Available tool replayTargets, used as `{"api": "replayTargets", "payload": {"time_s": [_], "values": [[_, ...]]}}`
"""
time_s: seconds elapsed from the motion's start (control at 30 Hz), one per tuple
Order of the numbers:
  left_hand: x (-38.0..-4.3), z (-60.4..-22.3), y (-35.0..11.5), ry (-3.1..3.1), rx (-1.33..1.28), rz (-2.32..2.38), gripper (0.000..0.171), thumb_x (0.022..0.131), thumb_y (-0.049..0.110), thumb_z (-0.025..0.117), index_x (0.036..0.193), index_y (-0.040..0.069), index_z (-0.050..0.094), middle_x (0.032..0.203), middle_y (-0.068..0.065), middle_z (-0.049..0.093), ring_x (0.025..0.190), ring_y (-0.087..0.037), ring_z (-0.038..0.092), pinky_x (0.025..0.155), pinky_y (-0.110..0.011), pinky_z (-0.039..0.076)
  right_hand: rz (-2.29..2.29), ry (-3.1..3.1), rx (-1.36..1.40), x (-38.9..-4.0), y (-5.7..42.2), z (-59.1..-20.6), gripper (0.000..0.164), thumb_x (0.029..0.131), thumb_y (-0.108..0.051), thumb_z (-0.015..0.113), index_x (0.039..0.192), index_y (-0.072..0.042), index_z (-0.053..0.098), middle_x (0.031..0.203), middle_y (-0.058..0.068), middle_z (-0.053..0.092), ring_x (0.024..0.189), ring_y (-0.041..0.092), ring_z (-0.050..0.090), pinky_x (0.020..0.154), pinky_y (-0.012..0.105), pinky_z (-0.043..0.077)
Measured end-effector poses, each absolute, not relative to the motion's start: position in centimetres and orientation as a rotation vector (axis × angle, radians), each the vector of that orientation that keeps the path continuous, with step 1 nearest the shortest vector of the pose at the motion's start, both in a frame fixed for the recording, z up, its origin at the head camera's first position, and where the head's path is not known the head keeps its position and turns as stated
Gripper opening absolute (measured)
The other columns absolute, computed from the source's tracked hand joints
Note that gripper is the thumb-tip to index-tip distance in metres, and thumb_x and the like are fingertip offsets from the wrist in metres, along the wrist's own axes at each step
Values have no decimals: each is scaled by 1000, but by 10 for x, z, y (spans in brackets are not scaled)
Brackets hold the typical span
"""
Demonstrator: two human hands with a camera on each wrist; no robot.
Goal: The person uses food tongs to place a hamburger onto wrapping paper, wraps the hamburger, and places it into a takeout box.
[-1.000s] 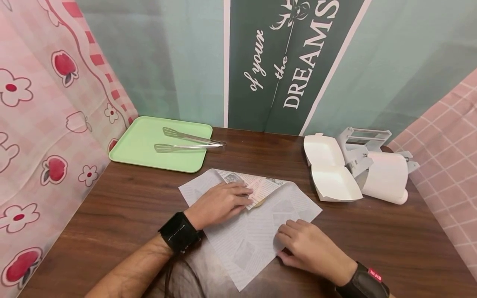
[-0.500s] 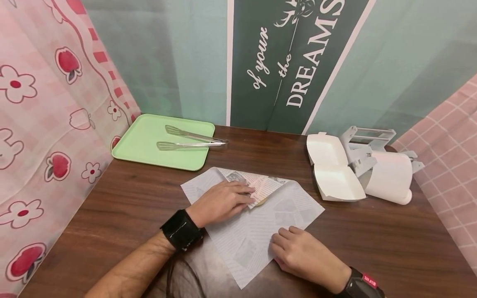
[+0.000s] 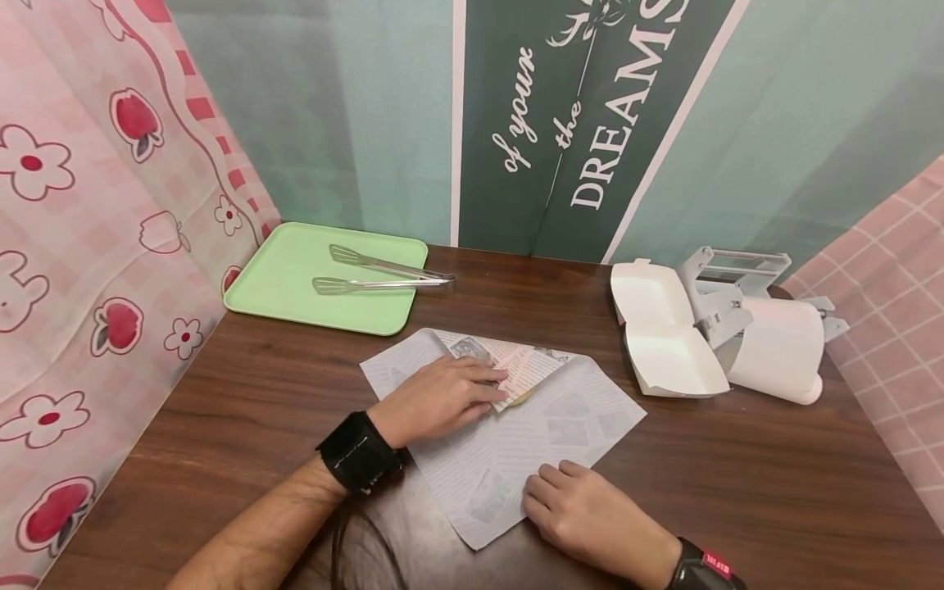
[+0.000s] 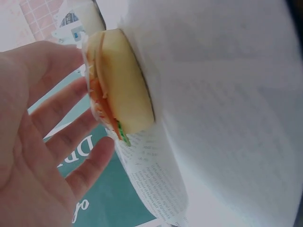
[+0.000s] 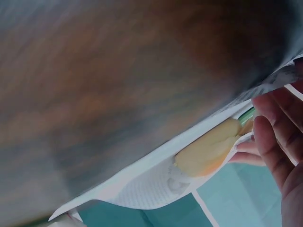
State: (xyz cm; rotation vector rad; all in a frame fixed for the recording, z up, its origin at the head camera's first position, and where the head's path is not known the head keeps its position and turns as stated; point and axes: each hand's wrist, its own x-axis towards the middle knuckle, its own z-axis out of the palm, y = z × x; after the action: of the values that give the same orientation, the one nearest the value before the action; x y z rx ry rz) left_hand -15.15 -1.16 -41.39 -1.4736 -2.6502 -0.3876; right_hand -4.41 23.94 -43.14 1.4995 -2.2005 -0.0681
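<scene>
One wood-grain table carries newsprint-patterned wrapping paper near its middle, a green tray far left and an open white carton right. Metal tongs overhang the tray's right rim. The left hand, fingers extended, rests on the paper's folded far flap; the right hand pinches its near right edge. Beneath the flap sits a filled bun.

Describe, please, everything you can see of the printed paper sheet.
The paper sheet looks thin and pale, with grey newsprint-style printing. It lies cornerwise on the brown table, its far part folded toward the person over a filled bun. The fold shows sharper print with a pinkish tint. The left hand rests on the fold; the right hand seems to pinch the near right edge.
</scene>
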Motion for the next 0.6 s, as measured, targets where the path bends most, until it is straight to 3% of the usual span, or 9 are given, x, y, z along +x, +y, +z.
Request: {"api": "replayTargets", "payload": {"time_s": [0.17, 0.37, 0.43, 0.6], "values": [[-151, -411, -13, -2695, -1480, -394, 31, 102, 21, 61, 131, 23, 70, 147, 5, 59, 142, -21, 50, 116, -43, 42, -44, -2242, 1485, -42, 235, -431, 30, 100, -16, 43, 74, -17, 57, 73, -7, 52, 67, 10, 49, 60, 24, 40], [-151, -410, -15, -2737, -1472, -422, 46, 98, -2, 56, 133, 24, 69, 148, 6, 57, 144, -19, 48, 113, -47, 44, 121, -2284, 1442, -45, 230, -430, 44, 105, -15, 30, 71, -19, 56, 69, -9, 51, 64, 7, 49, 57, 21, 39], [-151, -409, -15, -2757, -1468, -433, 51, 96, -7, 53, 134, 24, 68, 149, 7, 56, 144, -19, 47, 114, -48, 44, 167, -2322, 1422, -46, 229, -429, 36, 101, -15, 36, 72, -19, 57, 70, -10, 52, 64, 7, 49, 56, 20, 38], [-150, -407, -16, -2795, -1464, -428, 51, 98, -5, 52, 138, 25, 64, 152, 8, 54, 146, -17, 45, 115, -49, 42, 271, -2406, 1352, -50, 230, -421, 9, 82, -13, 67, 79, -19, 61, 76, -11, 57, 68, 6, 53, 58, 21, 43]]}}
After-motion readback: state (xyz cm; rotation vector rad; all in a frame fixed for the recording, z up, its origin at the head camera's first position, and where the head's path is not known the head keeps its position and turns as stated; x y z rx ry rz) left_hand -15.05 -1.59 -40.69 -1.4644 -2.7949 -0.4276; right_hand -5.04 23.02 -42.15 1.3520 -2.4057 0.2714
